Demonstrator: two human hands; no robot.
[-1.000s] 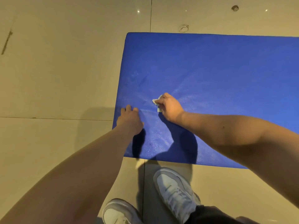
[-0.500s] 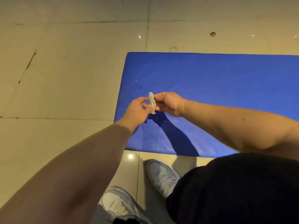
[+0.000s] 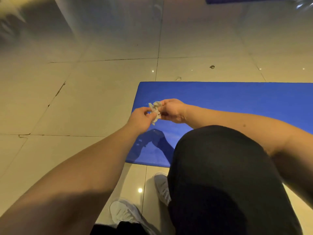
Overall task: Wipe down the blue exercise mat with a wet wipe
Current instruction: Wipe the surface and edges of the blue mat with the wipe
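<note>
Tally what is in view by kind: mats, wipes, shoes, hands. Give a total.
blue exercise mat: 1
wet wipe: 1
white shoes: 2
hands, left hand and right hand: 2
Total: 6
The blue strip at the top edge is cut off and is not counted.

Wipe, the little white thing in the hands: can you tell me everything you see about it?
The wet wipe is a small, greyish-white scrap, crumpled and wrinkled rather than spread flat. It looks like thin, soft cloth or paper; whether it is damp cannot be seen. It is held up in the air over one end of the blue mat, not touching it. The right hand pinches its upper part and the left hand pinches its lower part, so it hangs between them.
</note>
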